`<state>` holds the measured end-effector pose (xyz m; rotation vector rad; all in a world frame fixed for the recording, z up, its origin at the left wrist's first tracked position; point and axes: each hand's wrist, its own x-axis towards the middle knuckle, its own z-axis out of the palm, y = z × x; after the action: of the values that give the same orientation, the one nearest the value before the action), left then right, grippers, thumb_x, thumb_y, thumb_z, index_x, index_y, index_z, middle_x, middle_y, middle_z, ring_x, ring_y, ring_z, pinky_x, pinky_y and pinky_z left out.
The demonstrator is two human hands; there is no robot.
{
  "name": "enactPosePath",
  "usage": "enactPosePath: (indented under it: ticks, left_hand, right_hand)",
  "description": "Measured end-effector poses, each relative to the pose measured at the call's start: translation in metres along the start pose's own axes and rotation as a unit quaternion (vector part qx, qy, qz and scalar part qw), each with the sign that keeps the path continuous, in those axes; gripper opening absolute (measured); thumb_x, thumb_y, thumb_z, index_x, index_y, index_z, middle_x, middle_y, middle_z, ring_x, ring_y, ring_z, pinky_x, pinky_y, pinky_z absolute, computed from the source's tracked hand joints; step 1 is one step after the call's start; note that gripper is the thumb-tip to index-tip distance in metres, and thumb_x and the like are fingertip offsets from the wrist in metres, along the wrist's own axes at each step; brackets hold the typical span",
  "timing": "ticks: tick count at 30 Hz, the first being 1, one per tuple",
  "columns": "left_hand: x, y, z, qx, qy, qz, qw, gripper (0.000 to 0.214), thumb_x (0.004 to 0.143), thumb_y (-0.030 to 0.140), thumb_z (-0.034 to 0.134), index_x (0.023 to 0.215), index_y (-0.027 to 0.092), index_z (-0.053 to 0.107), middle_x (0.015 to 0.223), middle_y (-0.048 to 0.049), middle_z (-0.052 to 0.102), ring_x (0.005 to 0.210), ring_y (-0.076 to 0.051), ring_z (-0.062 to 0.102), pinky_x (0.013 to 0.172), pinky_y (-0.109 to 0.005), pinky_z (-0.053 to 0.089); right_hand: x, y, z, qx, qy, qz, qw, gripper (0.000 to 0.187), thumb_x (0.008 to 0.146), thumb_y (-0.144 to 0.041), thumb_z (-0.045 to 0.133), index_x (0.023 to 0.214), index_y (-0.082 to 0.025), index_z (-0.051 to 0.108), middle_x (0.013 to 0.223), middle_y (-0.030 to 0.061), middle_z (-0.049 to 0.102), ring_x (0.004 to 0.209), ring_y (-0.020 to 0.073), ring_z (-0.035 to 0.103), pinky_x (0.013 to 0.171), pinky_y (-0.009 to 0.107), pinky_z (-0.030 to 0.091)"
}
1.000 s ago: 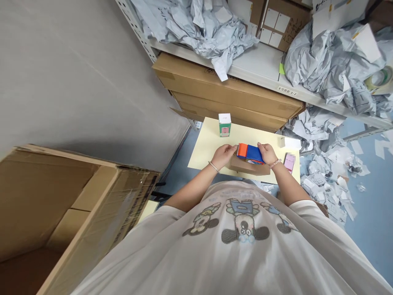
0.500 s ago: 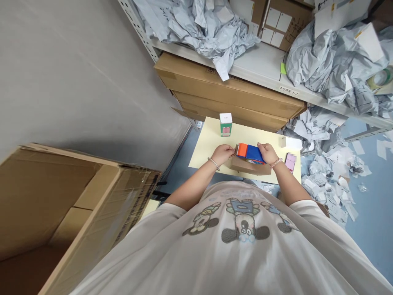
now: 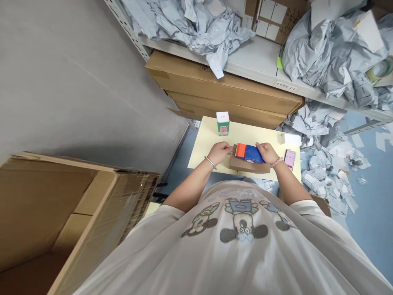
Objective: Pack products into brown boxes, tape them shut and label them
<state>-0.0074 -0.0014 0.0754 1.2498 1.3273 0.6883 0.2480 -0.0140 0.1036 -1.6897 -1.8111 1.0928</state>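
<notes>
Spiral notepad (image 3: 249,153) lies crosswise between both hands, long axis side to side.
Left hand (image 3: 218,153) at 9 o'clock, right hand (image 3: 267,153) at 3; fingers held together at its ends, any pinch unclear.

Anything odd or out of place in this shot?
Yes: torn white paper scraps litter the blue floor right of the pale yellow table, and crumpled grey-blue plastic wrap lies heaped on the white metal shelf, which looks messy.

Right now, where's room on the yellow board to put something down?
The biggest bare patch is on the cream board, between the small white-and-green box and the white paper. It's crowded around the left hand, the right hand and the red-and-blue notebook, and by the pink card.
</notes>
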Motion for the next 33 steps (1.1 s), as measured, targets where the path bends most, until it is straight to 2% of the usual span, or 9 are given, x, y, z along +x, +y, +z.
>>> enactPosePath:
  ticks: [4,9,12,17,19,24,28,31,33]
  left_hand:
    - [-0.003,-0.004,-0.002,0.008,-0.005,0.006,1.000,0.028,0.075,0.043,0.069,0.060,0.023,0.056,0.058,0.0002,0.061,0.062,-0.017,0.054,0.062,-0.028,0.042]
    - [-0.005,-0.003,-0.001,0.014,0.013,0.016,1.000,0.023,0.077,0.033,0.066,0.059,0.023,0.055,0.059,0.0006,0.060,0.060,-0.017,0.054,0.063,-0.029,0.042]
    - [-0.007,-0.001,-0.006,0.017,0.019,0.030,0.999,0.022,0.077,0.028,0.064,0.059,0.022,0.054,0.059,0.0012,0.059,0.060,-0.016,0.053,0.064,-0.028,0.042]
    - [-0.008,-0.001,-0.033,0.020,0.042,0.037,0.998,0.026,0.078,0.032,0.067,0.059,0.023,0.052,0.058,0.0021,0.056,0.061,-0.016,0.053,0.065,-0.028,0.043]
    - [-0.009,-0.001,-0.041,0.024,0.033,0.041,0.998,0.027,0.078,0.035,0.068,0.060,0.023,0.052,0.058,0.0021,0.056,0.061,-0.016,0.052,0.066,-0.028,0.044]
    - [-0.018,0.008,-0.036,0.024,-0.032,0.053,0.998,0.027,0.079,0.037,0.065,0.060,0.023,0.051,0.059,0.0013,0.057,0.061,-0.015,0.052,0.065,-0.027,0.044]
    - [-0.028,0.022,-0.035,0.040,-0.025,0.090,0.995,0.027,0.082,0.037,0.064,0.062,0.022,0.053,0.063,0.0005,0.060,0.064,-0.016,0.055,0.067,-0.028,0.046]
    - [-0.028,0.031,-0.050,0.056,-0.008,0.097,0.994,0.027,0.082,0.040,0.067,0.065,0.021,0.057,0.064,-0.0007,0.061,0.064,-0.016,0.057,0.066,-0.028,0.047]
    - [-0.025,0.035,-0.063,0.063,-0.021,0.088,0.994,0.029,0.082,0.045,0.071,0.068,0.021,0.063,0.065,-0.0019,0.063,0.065,-0.017,0.059,0.066,-0.028,0.049]
  right_hand:
    - [-0.001,-0.004,-0.002,-0.005,-0.002,-0.008,1.000,0.070,0.086,-0.084,0.037,0.052,-0.025,0.024,0.051,-0.0036,0.023,0.050,0.0099,0.024,0.048,0.030,0.021]
    - [-0.002,-0.011,-0.005,-0.007,-0.012,-0.021,1.000,0.070,0.087,-0.084,0.038,0.052,-0.024,0.024,0.050,-0.0037,0.023,0.050,0.0097,0.023,0.048,0.029,0.021]
    - [-0.007,-0.013,-0.014,-0.007,-0.017,-0.014,1.000,0.071,0.086,-0.085,0.038,0.052,-0.024,0.025,0.049,-0.0037,0.024,0.049,0.0096,0.023,0.047,0.028,0.021]
    - [-0.028,-0.010,-0.047,-0.026,-0.009,-0.001,1.000,0.071,0.085,-0.084,0.043,0.052,-0.024,0.027,0.047,-0.0042,0.025,0.047,0.0094,0.025,0.045,0.027,0.021]
    - [-0.038,-0.007,-0.064,-0.046,-0.002,0.002,0.999,0.070,0.086,-0.082,0.046,0.051,-0.023,0.030,0.046,-0.0041,0.027,0.047,0.0094,0.026,0.044,0.027,0.021]
    - [-0.063,-0.005,-0.097,-0.083,-0.016,0.002,0.996,0.070,0.084,-0.083,0.048,0.051,-0.022,0.041,0.046,-0.0029,0.035,0.045,0.0099,0.031,0.044,0.026,0.025]
    - [-0.080,-0.008,-0.119,-0.103,0.028,-0.023,0.994,0.068,0.083,-0.081,0.052,0.052,-0.021,0.044,0.049,-0.0029,0.036,0.048,0.0102,0.032,0.047,0.026,0.027]
    - [-0.088,-0.006,-0.133,-0.092,0.063,-0.022,0.994,0.068,0.082,-0.081,0.054,0.052,-0.021,0.046,0.050,-0.0028,0.035,0.049,0.0106,0.031,0.047,0.027,0.026]
    - [-0.091,-0.002,-0.139,-0.078,0.091,-0.014,0.993,0.069,0.079,-0.084,0.055,0.052,-0.021,0.047,0.049,-0.0028,0.034,0.049,0.0108,0.030,0.046,0.027,0.025]
